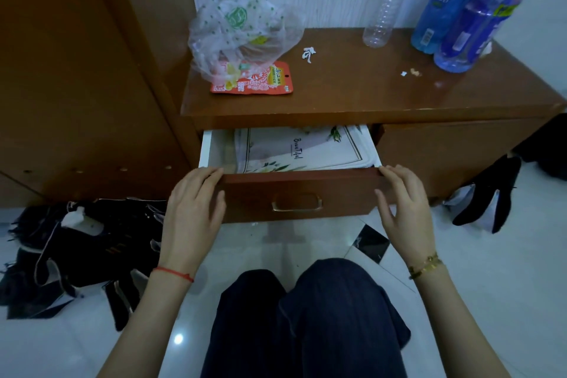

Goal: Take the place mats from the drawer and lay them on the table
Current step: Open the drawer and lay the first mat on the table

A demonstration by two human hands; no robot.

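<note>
A brown wooden drawer [300, 186] with a brass handle stands partly pulled out under the low table top [352, 92]. Inside lies a stack of white place mats [316, 147] with green leaf prints and a thin border line. My left hand [193, 209] rests on the drawer front's left corner, fingers curled over its top edge. My right hand [402, 202] touches the right corner, fingertips on the top edge and thumb spread below. Neither hand touches the mats.
On the table top sit a crumpled plastic bag [245, 31], a red snack packet [260, 80], a clear empty bottle [383, 9] and two blue bottles [472, 9]. Dark clothes [76, 248] lie on the tiled floor at left. My knees [306, 316] are below the drawer.
</note>
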